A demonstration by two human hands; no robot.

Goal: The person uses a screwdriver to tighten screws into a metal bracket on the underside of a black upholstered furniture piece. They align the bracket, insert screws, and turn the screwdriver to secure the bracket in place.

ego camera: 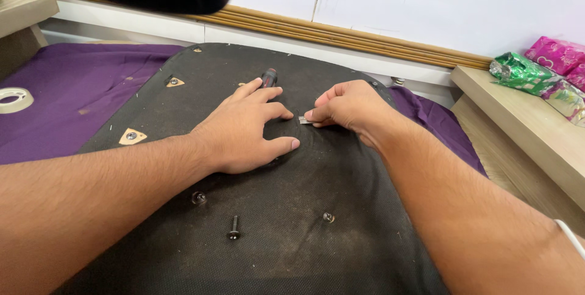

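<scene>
A black fabric-covered panel (280,234), like the underside of a seat, lies flat in front of me. My left hand (241,130) rests palm down on its middle with fingers spread. My right hand (344,107) pinches a small flat metal piece (304,120) against the fabric, just right of my left fingertips. Behind my left hand lies a screwdriver with a red and black handle (269,77), partly hidden by the fingers. A loose black screw (234,229) stands on the panel near me.
Bolt heads (198,197) (328,217) and tan triangular plates (132,136) (175,81) dot the panel. Purple cloth (67,97) lies beneath. A tape roll (13,99) sits far left. A wooden shelf (524,124) on the right carries shiny green and pink packets (524,72).
</scene>
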